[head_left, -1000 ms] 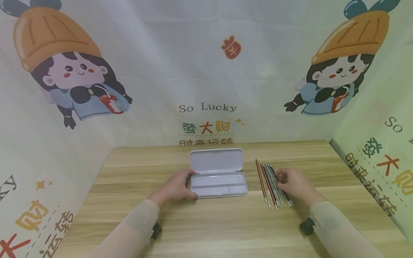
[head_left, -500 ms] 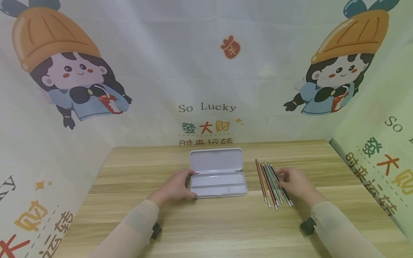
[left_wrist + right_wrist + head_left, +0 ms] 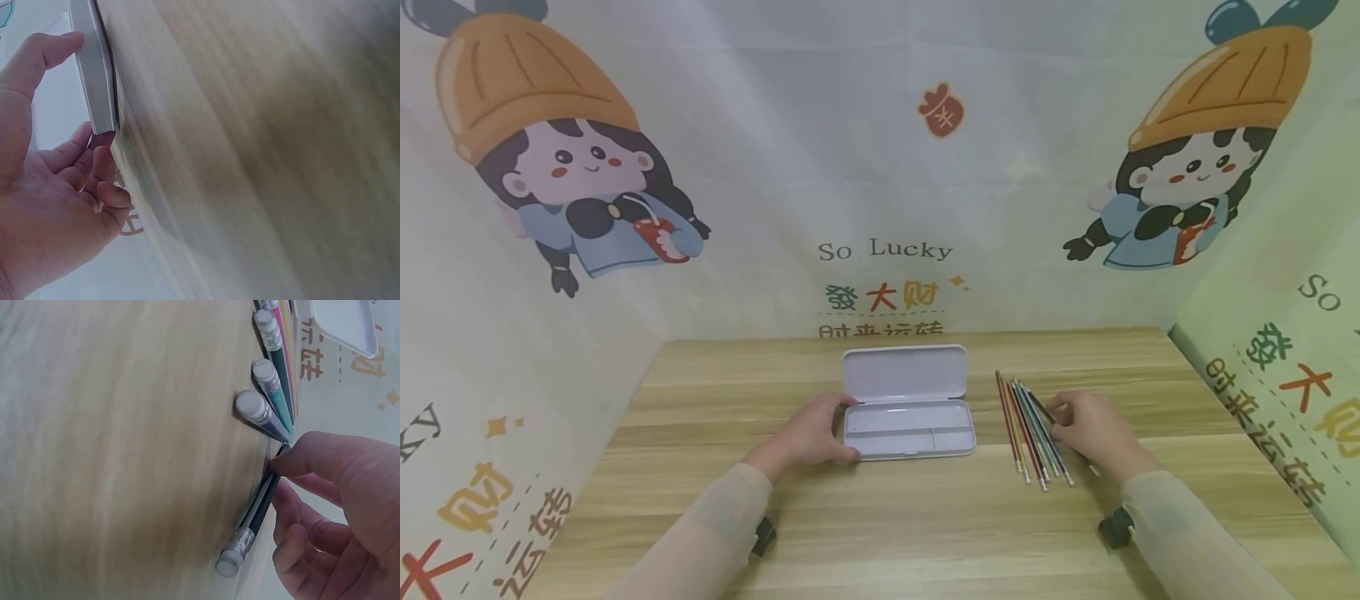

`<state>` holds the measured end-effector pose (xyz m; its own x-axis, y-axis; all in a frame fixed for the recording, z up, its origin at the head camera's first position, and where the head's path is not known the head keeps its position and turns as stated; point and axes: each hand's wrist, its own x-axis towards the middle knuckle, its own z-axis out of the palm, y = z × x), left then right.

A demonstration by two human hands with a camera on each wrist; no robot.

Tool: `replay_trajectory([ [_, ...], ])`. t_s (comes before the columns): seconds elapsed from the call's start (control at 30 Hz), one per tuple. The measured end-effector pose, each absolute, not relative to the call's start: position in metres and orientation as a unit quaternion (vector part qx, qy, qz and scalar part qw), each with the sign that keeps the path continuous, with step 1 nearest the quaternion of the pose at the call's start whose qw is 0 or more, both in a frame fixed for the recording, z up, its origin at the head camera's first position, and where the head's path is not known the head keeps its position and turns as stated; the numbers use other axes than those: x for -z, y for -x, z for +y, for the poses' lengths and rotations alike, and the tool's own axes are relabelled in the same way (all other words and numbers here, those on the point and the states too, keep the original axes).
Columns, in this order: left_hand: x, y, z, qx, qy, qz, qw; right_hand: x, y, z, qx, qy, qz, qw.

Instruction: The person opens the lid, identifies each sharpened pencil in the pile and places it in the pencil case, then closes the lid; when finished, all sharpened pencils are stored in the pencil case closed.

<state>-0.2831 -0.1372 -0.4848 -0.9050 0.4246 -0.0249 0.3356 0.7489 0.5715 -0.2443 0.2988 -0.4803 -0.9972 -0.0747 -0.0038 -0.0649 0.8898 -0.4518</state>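
A white pencil case (image 3: 887, 444) lies on the table with its lid (image 3: 904, 375) raised, its tray divided into compartments with nothing in them. My left hand (image 3: 808, 429) grips the case at its left end; in the left wrist view the thumb (image 3: 65, 44) presses on the case's side wall (image 3: 94, 69). Right of the case lies a bundle of pencils (image 3: 1027, 433) with white erasers toward me. My right hand (image 3: 1093, 425) pinches a black pencil (image 3: 261, 503) between thumb and fingers at the bundle's right side. Its eraser end sits apart from the others.
The wooden table (image 3: 880, 533) reaches back to a printed cloth wall (image 3: 760, 167), with more cloth at both sides. A small black device (image 3: 1116, 527) is at my right wrist and another black device (image 3: 763, 537) at my left.
My right hand has shifted slightly right, drawing the black pencil away from the bundle so its eraser end swings outward. The left hand and the case stay put.
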Motion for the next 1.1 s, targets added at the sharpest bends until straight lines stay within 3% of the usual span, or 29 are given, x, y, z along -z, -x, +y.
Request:
replay_trajectory([
  [0.3, 0.487, 0.285, -0.139, -0.3, -0.21, 0.927, 0.076, 0.48, 0.244, 0.303, 0.24, 0.006, 0.971, 0.015],
  [1.1, 0.488, 0.282, -0.139, -0.306, -0.2, 0.927, 0.076, 0.464, 0.243, 0.264, 0.241, 0.13, 0.961, -0.03],
])
